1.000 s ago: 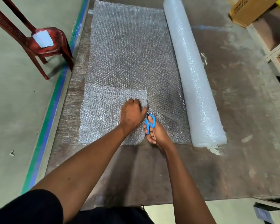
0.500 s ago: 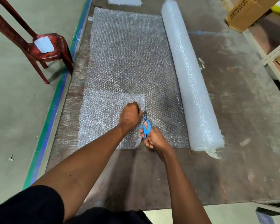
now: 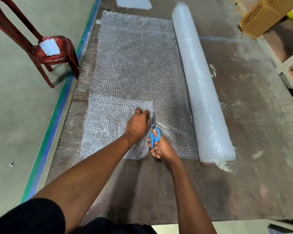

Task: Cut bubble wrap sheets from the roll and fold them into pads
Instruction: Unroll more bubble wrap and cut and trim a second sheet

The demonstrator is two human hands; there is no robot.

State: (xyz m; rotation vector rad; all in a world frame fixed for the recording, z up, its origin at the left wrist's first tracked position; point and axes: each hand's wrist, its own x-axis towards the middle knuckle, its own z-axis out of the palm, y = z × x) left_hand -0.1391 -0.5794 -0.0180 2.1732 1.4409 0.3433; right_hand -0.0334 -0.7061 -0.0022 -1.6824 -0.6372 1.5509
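The roll [image 3: 201,85] lay on the counter [image 3: 243,115], its sheet [image 3: 135,61] spread out flat to its left. At the sheet's near end the right hand [image 3: 161,147] gripped the scissors [image 3: 154,130], blades partway into a cut running away from the person. The left hand [image 3: 138,123], fingers curled, pressed a doubled layer [image 3: 105,125] just left of the blades. Judging by this, the cut was barely begun and no pad was finished here.

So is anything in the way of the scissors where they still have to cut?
Nothing visible. The scissors in the right hand point up the sheet, which lies bare ahead. The left hand holds the folded flap just left of the blades.
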